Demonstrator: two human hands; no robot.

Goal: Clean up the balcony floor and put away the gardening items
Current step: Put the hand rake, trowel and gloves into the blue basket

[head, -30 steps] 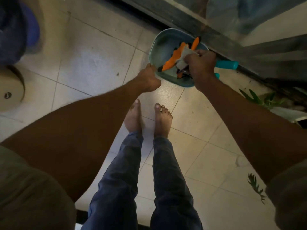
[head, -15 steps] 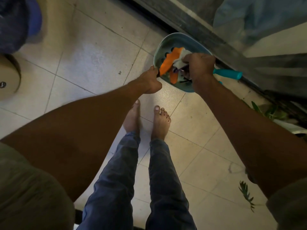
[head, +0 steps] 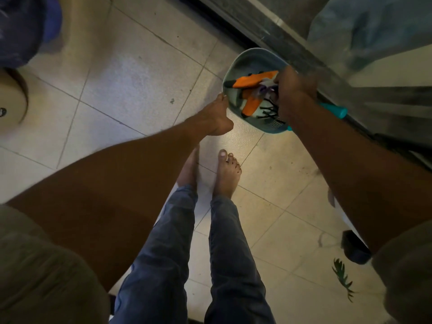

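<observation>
A teal plastic basket (head: 252,61) hangs above the tiled floor, near the dark door track. My left hand (head: 216,118) grips its near left rim. Inside lie orange-handled pruning shears (head: 252,81), a white glove or cloth and black twig-like pieces (head: 268,112). My right hand (head: 292,90) reaches into the basket's right side with its fingers curled around the items there. A teal tool handle (head: 334,109) sticks out past the basket under my right wrist.
My bare feet (head: 225,174) stand on the beige tiles just below the basket. A green leaf sprig (head: 342,278) and a dark pot (head: 354,247) lie at the lower right. A round beige object (head: 9,99) and a blue bag (head: 25,24) sit at the left.
The view has shifted, so the basket and both hands now sit further right. The orange shears have turned and settled deeper in the basket under my right hand.
</observation>
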